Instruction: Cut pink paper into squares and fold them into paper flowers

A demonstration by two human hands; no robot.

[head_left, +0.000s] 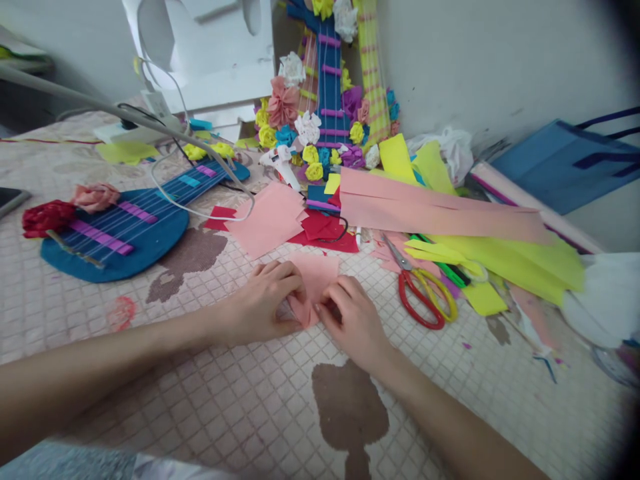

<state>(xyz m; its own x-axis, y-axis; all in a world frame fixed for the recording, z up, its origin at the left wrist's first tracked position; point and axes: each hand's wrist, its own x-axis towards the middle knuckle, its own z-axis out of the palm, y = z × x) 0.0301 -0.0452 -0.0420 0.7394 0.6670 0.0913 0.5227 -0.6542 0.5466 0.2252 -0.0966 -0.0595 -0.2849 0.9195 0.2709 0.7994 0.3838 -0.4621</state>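
Observation:
A small pink paper square (316, 277) lies on the patterned cloth (240, 413) in front of me, partly folded at its near corner. My left hand (267, 300) pinches the paper's left side with curled fingers. My right hand (353, 317) pinches the near right part, fingers pressed on the fold. Both hands meet at the paper's lower corner. Just beyond lies a stack of pink squares (267, 220) and some red squares (323, 230).
Scissors (423, 290) with red and yellow handles lie right of my hands. Long pink (430, 210) and yellow (505, 260) paper strips spread at the right. A blue felt guitar (133, 230) with paper roses lies left. A flower-covered guitar (327, 100) and a glue gun (283, 163) stand behind.

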